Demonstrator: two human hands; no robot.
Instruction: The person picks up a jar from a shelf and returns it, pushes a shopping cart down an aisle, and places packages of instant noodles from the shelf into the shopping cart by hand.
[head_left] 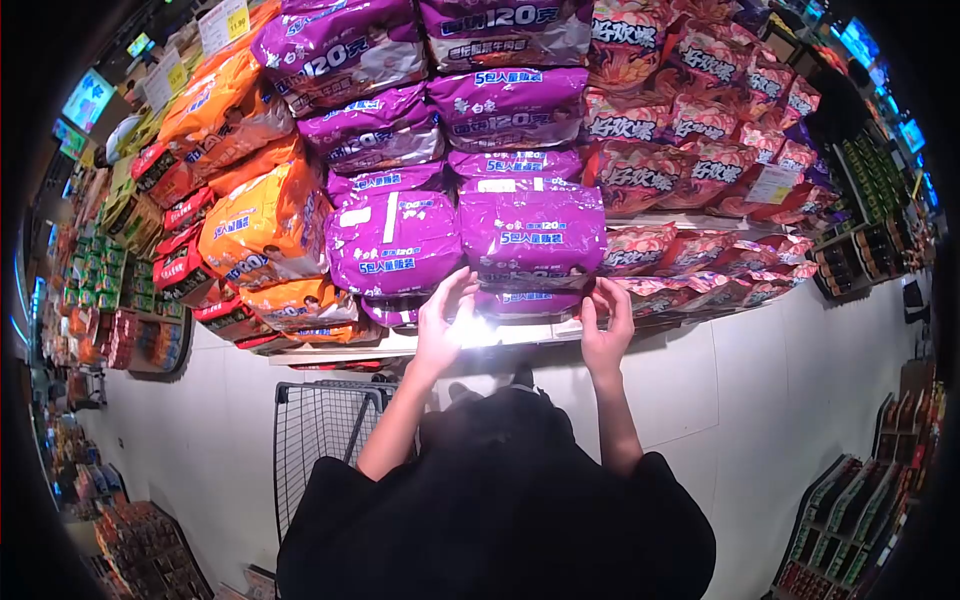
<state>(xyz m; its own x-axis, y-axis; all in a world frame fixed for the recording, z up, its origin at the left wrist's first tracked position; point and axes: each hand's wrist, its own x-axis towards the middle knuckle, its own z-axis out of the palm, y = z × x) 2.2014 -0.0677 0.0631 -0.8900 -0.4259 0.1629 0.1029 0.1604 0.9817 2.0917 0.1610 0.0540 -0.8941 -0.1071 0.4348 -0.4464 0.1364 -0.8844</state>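
Note:
A purple instant noodle multipack lies at the front of the stacked display, between my two hands. My left hand is at its lower left corner, with curled fingers against the pack. At the lower right corner, my right hand has its fingertips bent around the edge. Another purple noodle multipack sits right beside it on the left. Below, a further purple pack shows partly, and a bright glare beside my left hand washes out some detail.
Orange noodle packs are piled on the left, pinkish-red bags on the right. The white shelf edge runs below the packs. A wire shopping cart stands by my left side. Price cards rise above the orange stack.

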